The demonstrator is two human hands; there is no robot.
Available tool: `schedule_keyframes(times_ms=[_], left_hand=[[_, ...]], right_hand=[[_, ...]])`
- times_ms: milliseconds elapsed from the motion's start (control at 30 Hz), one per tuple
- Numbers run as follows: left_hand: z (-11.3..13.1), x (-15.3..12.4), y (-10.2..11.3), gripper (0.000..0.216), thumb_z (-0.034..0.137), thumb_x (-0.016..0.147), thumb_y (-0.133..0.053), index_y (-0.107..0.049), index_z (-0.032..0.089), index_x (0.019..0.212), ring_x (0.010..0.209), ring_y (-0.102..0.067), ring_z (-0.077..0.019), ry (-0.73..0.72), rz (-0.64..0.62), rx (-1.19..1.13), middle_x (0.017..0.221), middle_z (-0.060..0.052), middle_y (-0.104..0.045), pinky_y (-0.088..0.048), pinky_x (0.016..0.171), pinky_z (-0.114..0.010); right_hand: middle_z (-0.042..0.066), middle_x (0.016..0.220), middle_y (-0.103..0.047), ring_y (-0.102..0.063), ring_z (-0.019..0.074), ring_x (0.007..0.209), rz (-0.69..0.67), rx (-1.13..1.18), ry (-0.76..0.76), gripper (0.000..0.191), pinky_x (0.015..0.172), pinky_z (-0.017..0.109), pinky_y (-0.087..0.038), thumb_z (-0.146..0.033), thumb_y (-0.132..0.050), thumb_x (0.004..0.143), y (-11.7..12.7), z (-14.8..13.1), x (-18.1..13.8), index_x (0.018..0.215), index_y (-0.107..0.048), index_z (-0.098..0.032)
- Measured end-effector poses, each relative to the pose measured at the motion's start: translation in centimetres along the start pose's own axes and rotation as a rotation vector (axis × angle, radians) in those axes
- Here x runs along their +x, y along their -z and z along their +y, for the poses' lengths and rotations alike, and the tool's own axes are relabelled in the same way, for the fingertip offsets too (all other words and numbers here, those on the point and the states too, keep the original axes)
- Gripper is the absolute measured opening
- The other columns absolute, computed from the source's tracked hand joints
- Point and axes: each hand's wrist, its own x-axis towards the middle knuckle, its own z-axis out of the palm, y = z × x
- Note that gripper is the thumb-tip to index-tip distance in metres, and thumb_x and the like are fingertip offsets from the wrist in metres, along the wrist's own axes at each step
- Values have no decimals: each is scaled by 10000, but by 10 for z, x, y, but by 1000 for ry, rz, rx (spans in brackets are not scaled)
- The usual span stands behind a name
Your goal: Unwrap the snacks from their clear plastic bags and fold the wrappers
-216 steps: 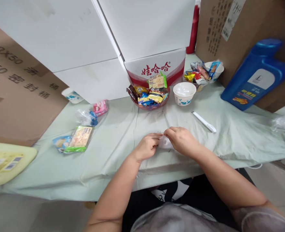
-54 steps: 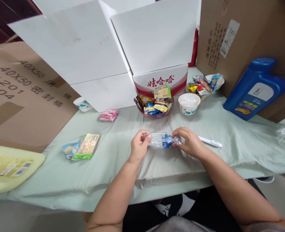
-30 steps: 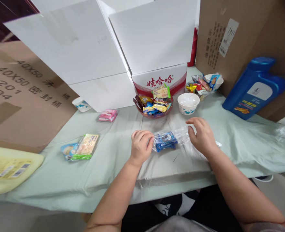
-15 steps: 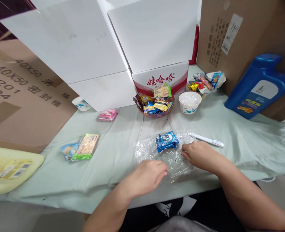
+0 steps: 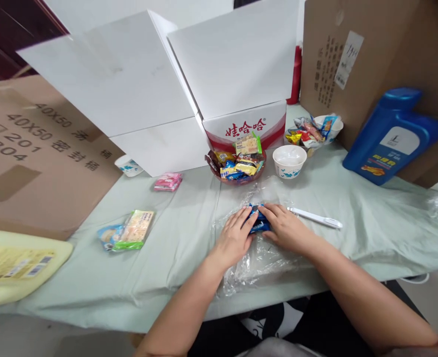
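Note:
A clear plastic bag (image 5: 263, 260) lies flat on the pale green tablecloth (image 5: 166, 248) in front of me. A blue snack packet (image 5: 259, 224) sits inside it near the far end. My left hand (image 5: 235, 239) and my right hand (image 5: 283, 228) lie flat on the bag with fingers stretched out, one on each side of the blue packet, fingertips touching it. Neither hand grips anything.
Behind the bag stand a red bowl of wrapped snacks (image 5: 236, 166), a white paper bowl (image 5: 289, 160) and another bowl of wrappers (image 5: 317, 129). A white pen-like tool (image 5: 315, 218) lies to the right. Snack packets (image 5: 129, 230), a pink packet (image 5: 167, 181), a blue jug (image 5: 390, 136) and cardboard boxes surround the table.
The clear bag was stretched between both hands, then laid flat on the cloth. Both hands have now come forward and pressed down beside the blue packet.

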Motion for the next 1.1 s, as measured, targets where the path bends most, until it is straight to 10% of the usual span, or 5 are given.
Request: schedule_keyframes(times_ms=[433, 567, 767, 933, 1100], left_hand=[[-26, -6, 24, 430, 193, 837, -620, -614, 250, 1263, 1228, -558, -252, 233, -5, -523, 1309, -85, -602, -436, 1078, -443], [-51, -1, 53, 468, 314, 816, -670, -609, 206, 1267, 1206, -581, -259, 410, 165, -699, 1303, -100, -618, -449, 1056, -403], [-89, 82, 89, 507, 277, 772, -691, -597, 190, 1263, 1159, -596, -245, 450, 511, -372, 1258, -84, -640, -441, 1050, -398], [-108, 174, 90, 610, 204, 723, -733, -548, 128, 1299, 1276, -498, -290, 585, 428, -221, 1301, -148, -567, -360, 1121, -415], [-81, 167, 84, 317, 146, 778, -631, -620, 131, 1094, 1145, -566, -245, 441, 432, -182, 1232, -142, -558, -455, 1017, -380]], right_hand=[[151, 1202, -606, -552, 271, 1147, -85, 59, -141, 360, 1005, 406, -437, -280, -596, 901, 6, -7, 2, 1223, -575, -120], [146, 1149, -629, -543, 284, 1087, -154, -43, -92, 305, 972, 411, -436, -314, -630, 882, 6, -9, 3, 1110, -646, -113], [138, 1134, -619, -524, 286, 1062, -115, -110, -69, 298, 925, 408, -441, -335, -659, 860, -4, -11, 3, 1076, -662, -130], [134, 1121, -618, -521, 284, 1052, -98, -133, -46, 302, 911, 410, -445, -336, -652, 864, -7, -9, 2, 1087, -657, -132], [135, 1134, -619, -533, 276, 1049, -89, -128, -5, 307, 918, 411, -446, -336, -651, 864, -5, -7, -1, 1096, -654, -137]])
